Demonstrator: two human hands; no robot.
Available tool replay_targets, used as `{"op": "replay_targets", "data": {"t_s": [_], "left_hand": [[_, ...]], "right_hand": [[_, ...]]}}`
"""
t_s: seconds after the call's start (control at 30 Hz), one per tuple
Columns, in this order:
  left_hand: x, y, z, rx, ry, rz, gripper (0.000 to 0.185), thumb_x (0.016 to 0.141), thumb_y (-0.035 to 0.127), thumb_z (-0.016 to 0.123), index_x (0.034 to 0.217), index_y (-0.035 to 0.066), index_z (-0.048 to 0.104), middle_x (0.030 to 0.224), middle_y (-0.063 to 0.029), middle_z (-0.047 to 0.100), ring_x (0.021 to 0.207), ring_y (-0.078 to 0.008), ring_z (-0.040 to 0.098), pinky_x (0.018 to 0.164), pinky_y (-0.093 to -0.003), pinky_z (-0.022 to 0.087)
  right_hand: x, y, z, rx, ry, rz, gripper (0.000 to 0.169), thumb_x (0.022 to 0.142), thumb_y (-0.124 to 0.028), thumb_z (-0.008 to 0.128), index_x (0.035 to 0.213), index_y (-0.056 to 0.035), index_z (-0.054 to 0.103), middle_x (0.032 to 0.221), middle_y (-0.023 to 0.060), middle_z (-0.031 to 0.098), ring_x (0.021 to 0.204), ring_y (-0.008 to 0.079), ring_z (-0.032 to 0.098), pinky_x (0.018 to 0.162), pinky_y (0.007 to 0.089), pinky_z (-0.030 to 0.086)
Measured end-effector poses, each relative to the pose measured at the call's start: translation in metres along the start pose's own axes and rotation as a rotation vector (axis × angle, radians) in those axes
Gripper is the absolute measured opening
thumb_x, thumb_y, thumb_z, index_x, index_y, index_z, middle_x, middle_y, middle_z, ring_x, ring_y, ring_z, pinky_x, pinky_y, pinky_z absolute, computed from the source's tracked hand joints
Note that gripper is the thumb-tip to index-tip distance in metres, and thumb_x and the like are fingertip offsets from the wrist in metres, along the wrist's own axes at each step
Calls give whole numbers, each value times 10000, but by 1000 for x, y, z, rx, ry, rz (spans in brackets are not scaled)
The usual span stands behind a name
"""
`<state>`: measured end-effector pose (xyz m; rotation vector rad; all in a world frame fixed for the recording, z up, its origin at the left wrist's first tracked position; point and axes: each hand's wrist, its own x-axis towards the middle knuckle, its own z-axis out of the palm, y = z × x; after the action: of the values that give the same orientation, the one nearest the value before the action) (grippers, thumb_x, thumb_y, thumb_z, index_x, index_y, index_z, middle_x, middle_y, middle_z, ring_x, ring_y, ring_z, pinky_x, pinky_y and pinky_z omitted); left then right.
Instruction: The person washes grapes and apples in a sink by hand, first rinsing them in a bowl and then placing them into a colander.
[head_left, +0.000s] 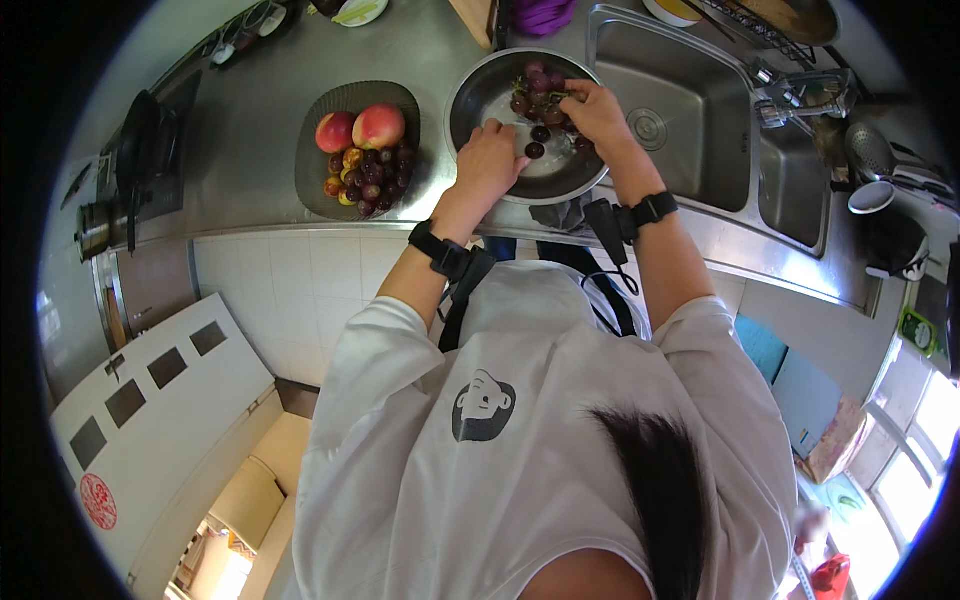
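In front of me a round steel basin (469, 86) rests on the counter beside the sink. Inside it lies a bunch of dark red grapes (537, 91), and a few loose grapes (535, 150) sit on the bottom. My right hand (598, 118) pinches the bunch near its green stem at the basin's right side. Over the left part of the basin is my left hand (487, 161), back up and fingers curled down; whatever lies under its fingers is hidden. To the left, a ribbed translucent tray (311, 169) carries two peaches (379, 126), more grapes (373, 180) and small yellow-red fruit (352, 158).
A double steel sink (675, 82) with a faucet (784, 112) adjoins the basin on the right. Behind the basin are a wooden board (474, 21) and a purple cloth (541, 15). A dark grey cloth (561, 214) hangs at the counter edge. A stove with a black pan (140, 139) stands far left.
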<state>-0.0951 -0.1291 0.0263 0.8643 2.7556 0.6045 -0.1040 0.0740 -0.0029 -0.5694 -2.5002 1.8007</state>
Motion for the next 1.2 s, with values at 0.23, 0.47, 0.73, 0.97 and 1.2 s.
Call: {"op": "replay_targets", "data": {"t_s": [0.23,0.47,0.73,0.97,1.2], "left_hand": [[36,17,40,50,277,128,684,703,345,767,1266,56,508,1206,-165,514,1125,-358,496,873,-451,479],[30,38,42,-2,80,276,329,720,76,657,1040,75,581,1055,-151,534,990,-318,570,713,-400,537],[14,13,16,101,-88,-7,344,736,48,620,1066,66,523,1067,-146,546,984,-340,585,789,-432,522],[4,17,10,198,-121,4,326,807,151,571,1133,139,567,1047,-129,578,999,-313,593,736,-408,535],[6,5,23,175,-41,59,252,775,126,591,1017,68,627,974,-125,596,933,-315,598,671,-397,538]], "right_hand": [[-6,-52,-41,419,-83,-31,397,792,-61,607,1162,80,572,904,83,658,779,125,604,684,247,482],[-13,-42,-44,546,-63,30,376,798,-28,598,1155,87,573,894,77,646,767,125,610,676,236,480],[-13,-15,-5,382,-22,107,416,766,-72,641,1155,68,589,877,87,661,783,147,609,694,263,481],[-40,-13,14,-693,403,-414,396,743,-143,684,1124,-56,623,1014,121,621,962,314,587,837,364,479],[-70,-18,37,-754,-67,-537,366,737,-2,599,1083,-120,576,1019,105,569,951,321,582,791,408,496]]}}
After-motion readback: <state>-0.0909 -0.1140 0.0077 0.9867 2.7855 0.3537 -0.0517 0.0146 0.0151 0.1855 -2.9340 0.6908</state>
